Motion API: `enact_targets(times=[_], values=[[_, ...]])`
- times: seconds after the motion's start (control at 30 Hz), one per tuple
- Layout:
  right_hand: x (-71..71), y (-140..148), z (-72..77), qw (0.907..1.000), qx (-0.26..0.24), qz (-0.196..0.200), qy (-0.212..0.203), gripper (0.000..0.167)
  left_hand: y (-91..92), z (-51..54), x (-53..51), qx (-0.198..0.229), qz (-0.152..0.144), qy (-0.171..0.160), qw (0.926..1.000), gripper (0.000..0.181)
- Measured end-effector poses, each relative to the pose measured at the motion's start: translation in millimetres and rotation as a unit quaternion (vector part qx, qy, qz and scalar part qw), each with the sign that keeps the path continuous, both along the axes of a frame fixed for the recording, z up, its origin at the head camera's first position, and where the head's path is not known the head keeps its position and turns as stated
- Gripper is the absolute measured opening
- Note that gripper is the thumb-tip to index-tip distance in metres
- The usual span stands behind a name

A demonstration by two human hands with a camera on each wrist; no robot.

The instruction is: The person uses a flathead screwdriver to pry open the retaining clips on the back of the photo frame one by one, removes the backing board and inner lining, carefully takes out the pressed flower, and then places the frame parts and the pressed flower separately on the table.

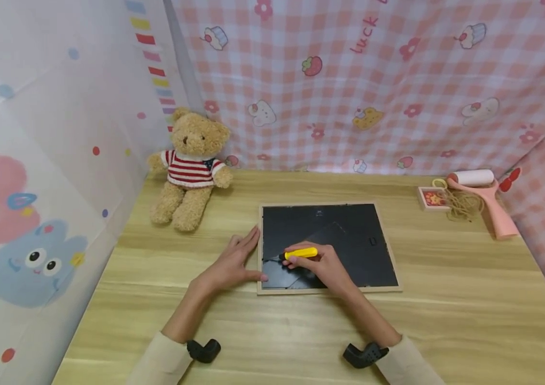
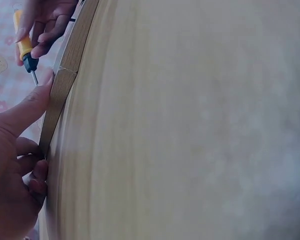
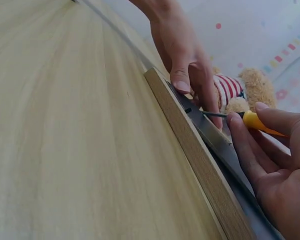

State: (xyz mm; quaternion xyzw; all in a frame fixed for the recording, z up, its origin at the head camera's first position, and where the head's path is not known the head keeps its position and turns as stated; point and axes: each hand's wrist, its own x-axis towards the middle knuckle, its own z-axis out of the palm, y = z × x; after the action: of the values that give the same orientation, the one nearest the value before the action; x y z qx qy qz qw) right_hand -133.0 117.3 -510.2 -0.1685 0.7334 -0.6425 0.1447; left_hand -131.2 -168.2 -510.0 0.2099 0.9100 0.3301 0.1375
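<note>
A picture frame (image 1: 330, 292) with a light wood border lies face down on the table, its black backing board (image 1: 349, 267) upward. My left hand (image 1: 231, 266) rests against the frame's left side, the thumb on the border near the front left corner and the fingers along the outer edge. A screwdriver (image 1: 301, 253) with a yellow handle and black collar is pinched between the thumb and fingers of my right hand (image 1: 322, 264). Its metal shaft (image 3: 214, 114) points left, the tip at the left border's inner edge. In the left wrist view the same screwdriver (image 2: 24, 44) shows above the left thumb.
A teddy bear (image 1: 191, 171) in a striped sweater sits at the back left of the wooden table (image 1: 282, 342). At the back right lie a pink-handled lint roller (image 1: 498, 214), a coil of twine (image 1: 465, 204) and a small framed picture (image 1: 432, 199). Patterned cloth (image 1: 330, 96) hangs behind.
</note>
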Motion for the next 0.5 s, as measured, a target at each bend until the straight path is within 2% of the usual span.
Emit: enact_targets(times=[0.2, 0.37, 0.5], values=[[-3.7, 1, 1.4, 0.9996, 0.027, 0.004, 0.013, 0.026, -0.5, -1.2, -1.0, 0.001, 0.003, -0.001, 1.0, 0.121], [-8.7, -2, 3.8, 0.9975, 0.042, 0.019, 0.054, 0.023, 0.8, -4.1, -1.8, 0.006, 0.001, -0.001, 1.0, 0.121], [-9.1, -9, 11.1, 0.9947, 0.042, 0.037, 0.086, 0.021, 1.6, -3.4, -0.4, 0.005, 0.003, -0.007, 1.0, 0.121]])
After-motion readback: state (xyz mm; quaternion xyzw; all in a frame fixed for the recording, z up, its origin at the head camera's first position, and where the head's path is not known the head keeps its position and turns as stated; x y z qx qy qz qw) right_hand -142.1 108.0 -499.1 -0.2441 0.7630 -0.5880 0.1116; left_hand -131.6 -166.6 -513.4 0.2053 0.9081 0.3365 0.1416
